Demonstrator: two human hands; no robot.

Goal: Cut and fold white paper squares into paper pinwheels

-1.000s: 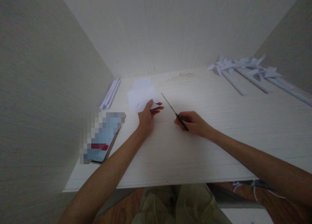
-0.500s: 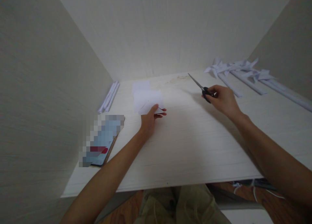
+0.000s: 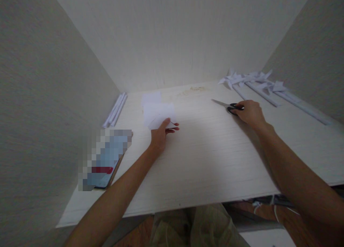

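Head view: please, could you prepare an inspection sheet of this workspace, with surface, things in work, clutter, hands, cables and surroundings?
Surface: white tabletop; brownish mark near the back.
Things in work: paper sheet, scissors with black handles; second sheet behind the first.
Clutter: paper rolls and phone, screen pixelated, at left; folded paper shapes and paper sticks at right.
Hands: left hand pinches the paper sheet; right hand holds the scissors by the handles; whether the scissors touch the tabletop is unclear.
Cables: white cord below the table edge at right; its ends cannot be traced.
Surroundings: pale back wall and side walls; brown floor.
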